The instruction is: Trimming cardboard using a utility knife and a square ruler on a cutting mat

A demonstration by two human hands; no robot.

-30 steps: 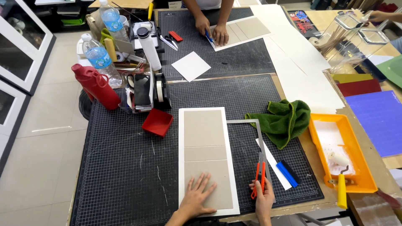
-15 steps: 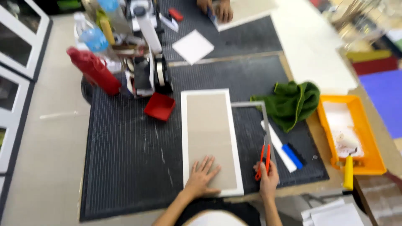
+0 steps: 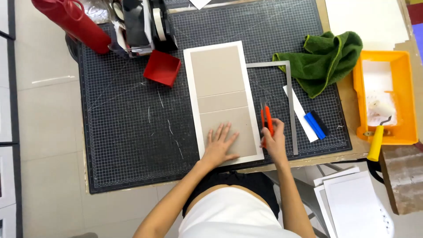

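Since the earlier frame the view has dropped closer over the black gridded cutting mat (image 3: 132, 132) on the table, beside pale floor tiles, and both hands have kept their places. Grey board panels on a white sheet (image 3: 222, 99) lie lengthwise mid-mat, a red paper tray (image 3: 162, 68) just left. Left hand (image 3: 220, 144) presses flat, fingers spread, on the nearest panel; right hand (image 3: 274, 142) is clamped around an orange utility knife (image 3: 265, 121) at the sheet's right edge, beside a steel square ruler (image 3: 288, 101).
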